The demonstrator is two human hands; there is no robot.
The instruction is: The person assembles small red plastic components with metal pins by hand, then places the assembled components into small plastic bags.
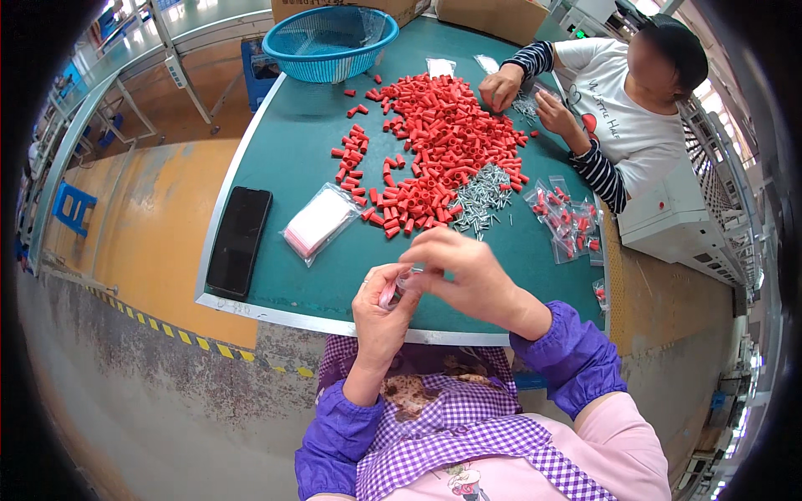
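Observation:
Just above the table's near edge, my left hand (380, 313) pinches a small clear plastic bag (389, 294) between thumb and fingers. My right hand (468, 280) reaches over from the right, its fingertips closed at the bag's upper edge. The bag's contents are too small and covered to make out. Beyond my hands lies a large pile of red plastic sleeves (451, 134), with a heap of silver screws (484, 199) at its near right side. Left of the pile is a stack of empty clear bags (322, 219). Filled bags (568, 221) with red pieces lie to the right.
A black phone (240, 242) lies at the left edge of the green table (301, 292). A blue plastic basket (330, 63) and cardboard boxes (493, 18) stand at the far side. At the far right, a co-worker's hands (501, 88) handle small parts beside more screws (526, 104).

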